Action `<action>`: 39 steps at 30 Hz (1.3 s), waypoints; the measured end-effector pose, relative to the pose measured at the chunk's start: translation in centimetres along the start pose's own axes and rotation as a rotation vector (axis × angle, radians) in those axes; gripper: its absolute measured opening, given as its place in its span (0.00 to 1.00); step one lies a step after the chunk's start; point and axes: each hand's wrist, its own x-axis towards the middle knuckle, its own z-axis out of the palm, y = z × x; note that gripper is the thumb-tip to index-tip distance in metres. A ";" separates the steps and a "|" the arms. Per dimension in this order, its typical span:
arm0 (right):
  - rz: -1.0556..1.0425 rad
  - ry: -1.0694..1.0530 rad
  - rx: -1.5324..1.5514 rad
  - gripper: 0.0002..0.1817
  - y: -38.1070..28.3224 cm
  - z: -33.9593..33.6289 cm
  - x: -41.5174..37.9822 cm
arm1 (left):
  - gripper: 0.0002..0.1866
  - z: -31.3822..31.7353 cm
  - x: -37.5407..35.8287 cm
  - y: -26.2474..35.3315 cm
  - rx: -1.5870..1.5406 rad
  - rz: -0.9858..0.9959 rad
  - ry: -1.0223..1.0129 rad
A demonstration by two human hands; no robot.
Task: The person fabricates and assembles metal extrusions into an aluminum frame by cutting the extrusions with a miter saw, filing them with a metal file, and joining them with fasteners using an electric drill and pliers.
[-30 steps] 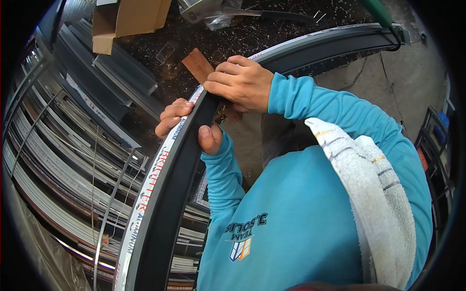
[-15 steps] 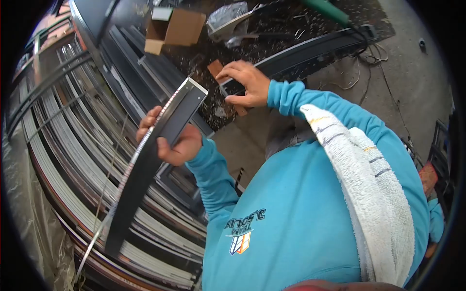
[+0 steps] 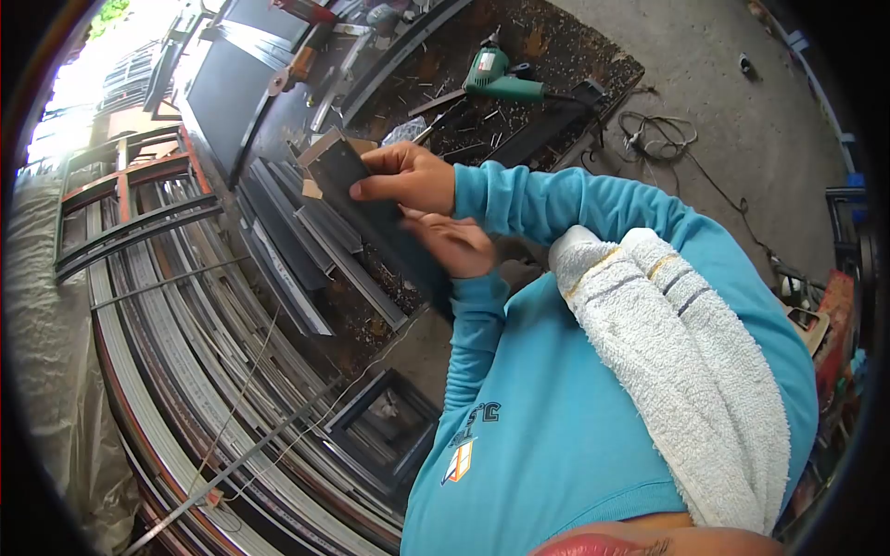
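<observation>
A long dark grey metal profile (image 3: 351, 183) slants across in front of me, its upper end pointing away and its lower end near my sleeve. My right hand (image 3: 408, 178) grips it close to the upper end, thumb lying over the face. Lower down, my left hand (image 3: 456, 248) is closed against the same profile, partly blurred, with some fingers hidden. Behind the upper end, a brown cardboard box (image 3: 321, 145) shows in part.
The dark workbench (image 3: 584, 42) carries a green power drill (image 3: 501, 76), an angle grinder (image 3: 295, 69) and loose dark profiles (image 3: 306, 236). Long metal bars (image 3: 185, 361) are stacked at left. A cable (image 3: 663, 139) lies on the floor. A white towel (image 3: 677, 352) hangs over my shoulder.
My right hand has moved left and taken hold of the profile's upper end. The profile has swung closer to my body with my left hand. The view has shifted, showing more of the bench.
</observation>
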 end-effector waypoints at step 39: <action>0.335 -0.739 -1.870 0.35 1.7 -21.0 -2.8 | 0.41 -18.3 -3.3 -9.7 0.967 -0.291 0.577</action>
